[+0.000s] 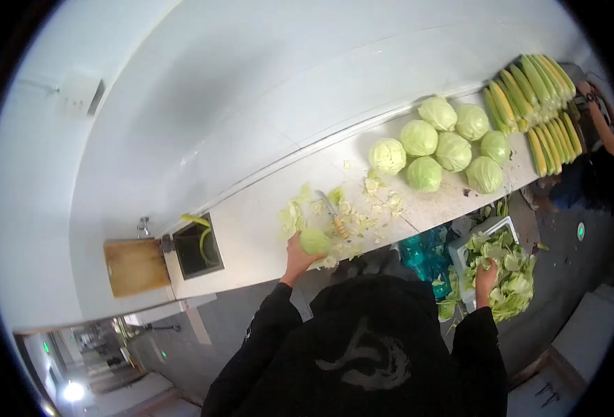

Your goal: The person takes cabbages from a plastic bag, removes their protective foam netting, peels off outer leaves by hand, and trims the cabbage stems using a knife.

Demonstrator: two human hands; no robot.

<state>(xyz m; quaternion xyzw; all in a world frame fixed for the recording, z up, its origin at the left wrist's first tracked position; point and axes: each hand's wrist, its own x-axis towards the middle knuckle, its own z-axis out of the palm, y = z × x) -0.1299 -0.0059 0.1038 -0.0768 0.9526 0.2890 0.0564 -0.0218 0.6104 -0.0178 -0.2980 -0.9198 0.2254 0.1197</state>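
Note:
My left hand (297, 260) is closed around the side of a pale green cabbage (314, 241) on the white counter. Beside that cabbage lies a knife (339, 225) with a wooden handle and a curved blade, among cut cabbage scraps (371, 208). Below the counter's edge, on the right, my right hand (486, 279) is in among loose cabbage leaves (512, 267) heaped over a white crate (457, 257). Its fingers are partly lost among the leaves, so I cannot tell whether they grip one.
Several whole cabbages (453, 151) stand farther right on the counter (251, 233), with stacked corn cobs (529, 90) beyond. Another person's arm (602, 125) reaches in there. A teal plastic bag (425, 256) sits beside the crate. At left are a sink (200, 247) and a wooden board (136, 267).

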